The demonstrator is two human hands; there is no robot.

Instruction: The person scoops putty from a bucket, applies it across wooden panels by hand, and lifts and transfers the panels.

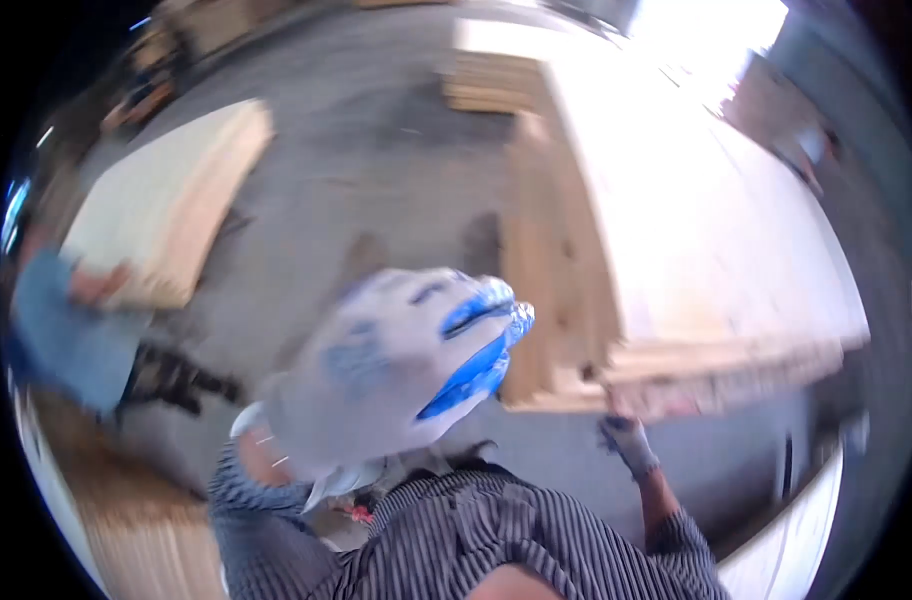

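Note:
My left hand (396, 370), in a white glove with blue on the fingers, is raised close to the camera. Its fingers are pressed together and nothing shows between them. Lower right, my right hand (628, 442), also gloved, is at the near edge of a large stack of pale wooden sheets (696, 230). It looks small and blurred, and its grip is unclear. The stack's layered side (561, 260) faces the left hand.
A person in a blue shirt (76, 325) touches another sheet stack (161, 200) at left. More stacked wood (491, 82) stands beyond on the grey floor (356, 130). Wooden material (146, 530) lies lower left, and a pale panel (791, 540) lower right.

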